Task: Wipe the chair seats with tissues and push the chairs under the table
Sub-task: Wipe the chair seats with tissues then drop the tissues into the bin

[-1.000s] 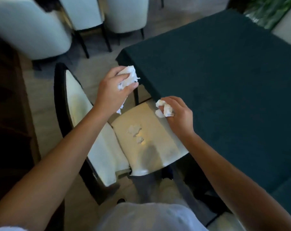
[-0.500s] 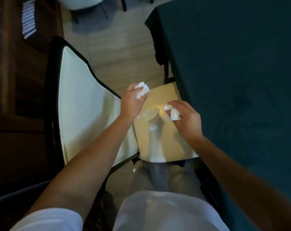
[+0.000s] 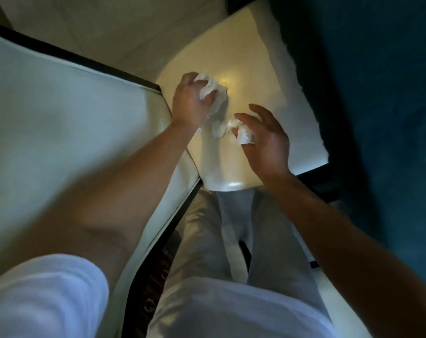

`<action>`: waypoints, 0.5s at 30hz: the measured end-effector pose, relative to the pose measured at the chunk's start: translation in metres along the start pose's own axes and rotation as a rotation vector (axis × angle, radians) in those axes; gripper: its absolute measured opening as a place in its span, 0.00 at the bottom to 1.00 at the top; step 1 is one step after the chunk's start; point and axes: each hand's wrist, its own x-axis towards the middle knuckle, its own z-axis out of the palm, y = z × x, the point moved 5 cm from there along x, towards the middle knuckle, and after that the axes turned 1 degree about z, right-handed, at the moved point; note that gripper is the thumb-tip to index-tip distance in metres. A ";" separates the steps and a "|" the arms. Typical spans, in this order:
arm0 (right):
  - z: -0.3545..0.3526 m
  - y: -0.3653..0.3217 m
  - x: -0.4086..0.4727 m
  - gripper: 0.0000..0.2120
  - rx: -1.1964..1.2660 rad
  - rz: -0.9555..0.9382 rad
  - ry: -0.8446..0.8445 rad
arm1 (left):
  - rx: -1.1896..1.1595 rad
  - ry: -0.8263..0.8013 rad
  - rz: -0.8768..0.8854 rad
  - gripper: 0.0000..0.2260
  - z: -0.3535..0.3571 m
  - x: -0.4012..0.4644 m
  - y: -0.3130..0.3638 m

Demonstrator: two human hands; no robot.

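A cream chair seat [image 3: 251, 76] lies below me, its padded backrest [image 3: 68, 132] filling the left side. My left hand [image 3: 190, 103] grips a crumpled white tissue [image 3: 215, 98] low over the middle of the seat. My right hand [image 3: 268, 140] hovers just to its right, thumb and fingers spread, with small tissue scraps [image 3: 243, 134] at its fingers. Whether those scraps are pinched or lie on the seat is unclear through the blur.
The dark green tablecloth [image 3: 382, 118] hangs along the right, over the seat's far side. The chair's black frame [image 3: 68, 54] edges the backrest. My legs in light trousers [image 3: 231, 240] stand at the seat's near edge. Pale floor [image 3: 109, 23] shows beyond.
I have leaned in much closer over the seat. Both hands dropped toward the seat's middle, the left tissue now reaching the loose scraps, and my right hand's fingers have spread apart.
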 end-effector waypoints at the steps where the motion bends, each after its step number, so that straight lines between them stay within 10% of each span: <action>1: 0.014 0.003 0.006 0.23 -0.024 -0.008 -0.037 | 0.030 -0.020 0.016 0.16 0.008 0.006 -0.008; 15: 0.115 0.032 0.024 0.25 -0.235 -0.056 -0.352 | 0.214 -0.148 0.244 0.21 0.050 0.036 -0.040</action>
